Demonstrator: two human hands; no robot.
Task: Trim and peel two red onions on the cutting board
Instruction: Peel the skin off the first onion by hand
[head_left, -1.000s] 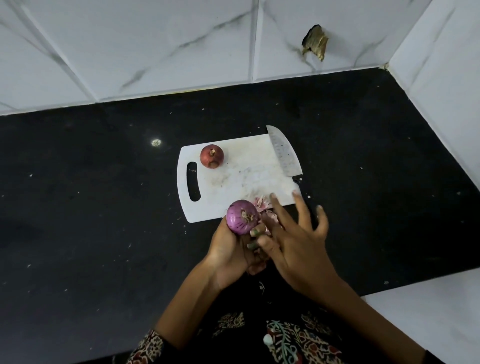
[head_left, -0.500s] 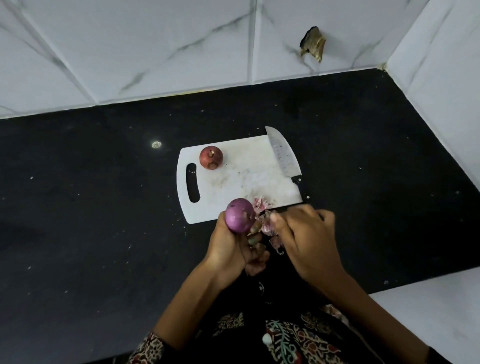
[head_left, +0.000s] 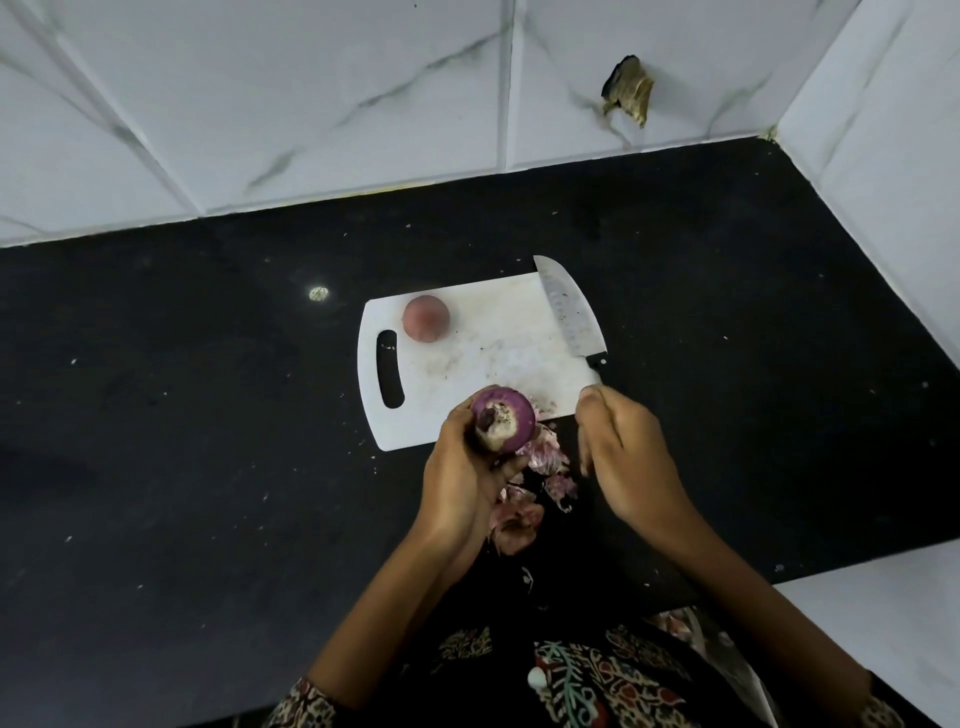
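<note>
Two red onions are in view. One, the peeled purple onion (head_left: 503, 418), sits in the curled fingers of the left hand (head_left: 462, 478) over the near edge of the white cutting board (head_left: 493, 358); since half a second ago it has been turned, so its pale trimmed end with a dark root spot now faces up. The other, the unpeeled onion (head_left: 426, 318), rests on the board's far left part beside the handle slot, where it lay before. The right hand (head_left: 626, 457) has drawn away from the onion and now hangs near the knife handle (head_left: 598, 361), its fingers loosely curled downward; whether it pinches a scrap of skin cannot be told. The knife (head_left: 569, 312) lies along the board's right edge as before. Loose onion skins (head_left: 540, 473) lie on the black counter (head_left: 208, 415) between the hands.
</note>
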